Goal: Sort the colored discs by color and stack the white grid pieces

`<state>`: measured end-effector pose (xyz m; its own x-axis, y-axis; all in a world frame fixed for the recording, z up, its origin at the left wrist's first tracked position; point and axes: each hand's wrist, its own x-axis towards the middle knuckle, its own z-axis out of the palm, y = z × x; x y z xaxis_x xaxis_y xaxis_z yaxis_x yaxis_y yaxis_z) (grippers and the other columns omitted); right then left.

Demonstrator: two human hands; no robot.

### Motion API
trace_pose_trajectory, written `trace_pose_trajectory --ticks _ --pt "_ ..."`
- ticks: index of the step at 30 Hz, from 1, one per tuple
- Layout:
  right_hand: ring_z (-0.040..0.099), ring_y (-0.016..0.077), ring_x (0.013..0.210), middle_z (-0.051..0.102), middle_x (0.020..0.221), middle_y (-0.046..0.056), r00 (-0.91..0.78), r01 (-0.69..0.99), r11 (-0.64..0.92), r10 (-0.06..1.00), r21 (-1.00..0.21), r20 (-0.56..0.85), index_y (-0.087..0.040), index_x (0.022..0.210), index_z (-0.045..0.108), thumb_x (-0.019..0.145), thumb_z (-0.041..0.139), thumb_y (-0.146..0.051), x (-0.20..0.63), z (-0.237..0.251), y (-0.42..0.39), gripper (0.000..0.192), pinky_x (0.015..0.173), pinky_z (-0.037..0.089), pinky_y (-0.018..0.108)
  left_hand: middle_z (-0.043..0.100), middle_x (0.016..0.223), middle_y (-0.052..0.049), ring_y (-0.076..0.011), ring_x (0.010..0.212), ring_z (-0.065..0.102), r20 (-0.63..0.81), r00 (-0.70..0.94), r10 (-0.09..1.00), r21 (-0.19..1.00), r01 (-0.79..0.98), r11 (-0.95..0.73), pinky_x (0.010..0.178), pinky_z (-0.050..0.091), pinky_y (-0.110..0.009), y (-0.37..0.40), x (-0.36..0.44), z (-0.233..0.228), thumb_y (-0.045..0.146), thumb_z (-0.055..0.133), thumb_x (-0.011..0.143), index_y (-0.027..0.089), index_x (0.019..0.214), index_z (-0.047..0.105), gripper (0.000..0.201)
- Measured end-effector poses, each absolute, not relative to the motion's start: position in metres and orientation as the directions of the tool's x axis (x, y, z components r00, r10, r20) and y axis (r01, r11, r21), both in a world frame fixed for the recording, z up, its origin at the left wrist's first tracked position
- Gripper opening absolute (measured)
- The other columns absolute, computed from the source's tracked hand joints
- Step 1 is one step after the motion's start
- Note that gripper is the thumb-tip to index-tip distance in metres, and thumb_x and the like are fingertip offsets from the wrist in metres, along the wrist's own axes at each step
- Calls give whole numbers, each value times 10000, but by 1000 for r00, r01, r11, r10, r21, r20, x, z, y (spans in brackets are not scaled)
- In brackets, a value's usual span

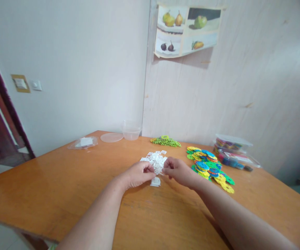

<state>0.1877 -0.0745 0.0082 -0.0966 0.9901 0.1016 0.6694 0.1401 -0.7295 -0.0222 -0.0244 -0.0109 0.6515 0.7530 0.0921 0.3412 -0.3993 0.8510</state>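
We see our left hand [138,173] and right hand [177,171] pinched together on a white lattice piece [158,169], above the white pile [155,158] mid-table [61,187], colourful discs [209,166] just beside.

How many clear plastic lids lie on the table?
2: a round clear plastic lid beside the clear plastic tub, and a rectangular clear plastic lid farther left. Others may be hidden.

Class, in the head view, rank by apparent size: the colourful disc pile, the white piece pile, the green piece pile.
1. Colourful disc pile, the widest spread.
2. White piece pile, partly hidden by the hands, so its rank over the green is unsure.
3. Green piece pile, farther back.
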Motion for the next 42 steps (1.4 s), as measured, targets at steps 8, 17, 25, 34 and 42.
trace_pose_trajectory --ticks 8,17,25,34,42 --pt "518 95 573 569 680 -34 -171 480 152 982 -864 78 -184 858 528 798 588 -324 169 9 -83 164 520 368 208 503 676 33 -112 657 435 152 569 808 910 239 -340 612 328 -232 -28 -24 0 410 595 770 146 751 614 265" --pt "581 149 760 643 887 16 -213 902 321 913 -290 347 -232 991 653 814 604 -364 162 12 -96 226 660 377 250 467 611 50 -113 614 402 87 514 853 942 236 -238 589 292 -239 -30 -23 2 415 619 723 156 675 578 266" --pt "583 219 941 649 1000 38 -321 909 368 918 -197 232 -288 997 723 768 646 -395 174 15 -93 264 830 412 310 544 636 28 -124 613 445 123 439 890 927 270 -262 616 325 -249 -24 -24 -6 450 589 747 151 700 605 303" --pt "599 192 865 673 973 36 -309 903 348 933 -252 182 -272 1059 704 774 631 -418 182 16 -88 329 752 415 276 546 637 31 -128 607 448 76 432 898 899 359 -249 580 316 -243 -24 -23 -10 400 575 729 155 734 633 252" --pt "606 166 729 696 836 33 -71 992 63 995 -113 -66 -200 854 694 732 629 -270 226 38 -74 154 591 355 242 539 636 31 -124 606 456 40 481 876 883 394 -257 560 309 -231 -23 -22 -12 348 572 707 163 713 604 188"
